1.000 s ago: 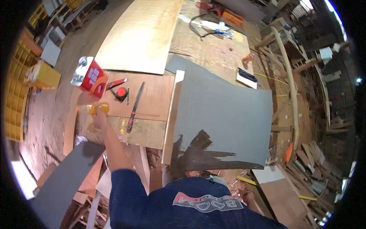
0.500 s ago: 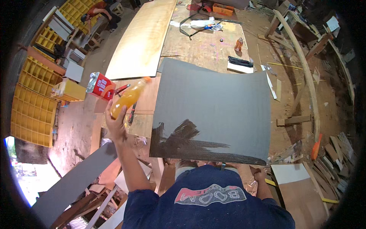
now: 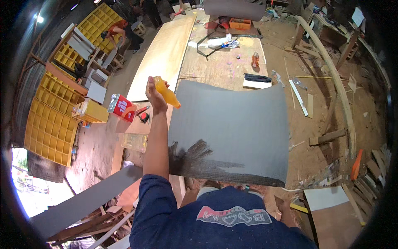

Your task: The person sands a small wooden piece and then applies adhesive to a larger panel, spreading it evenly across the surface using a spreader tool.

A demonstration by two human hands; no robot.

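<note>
My left hand (image 3: pixel 156 97) is closed around a plastic bottle of orange-yellow liquid (image 3: pixel 166 93). The bottle is tipped, its neck pointing down and to the right, above the far left corner of a grey sheet (image 3: pixel 232 128). Dark wet-looking streaks (image 3: pixel 190 155) cover the sheet's near left part and run along its near edge. Low at my right side, beside the sheet's near right corner, is my right hand (image 3: pixel 284 207); its fingers are hidden or too dark to make out.
A red and white can (image 3: pixel 122 108) and a tape measure (image 3: pixel 144 117) stand left of the sheet. A pale wood panel (image 3: pixel 163 54) lies beyond. Farther off are a small bottle (image 3: pixel 255 60) and an orange crate (image 3: pixel 240 24). Another person (image 3: pixel 118 31) bends at the far left.
My left hand has moved forward and right with the bottle and turned it from neck up to neck down. My right hand has drawn slightly back. The view has shifted a little.
</note>
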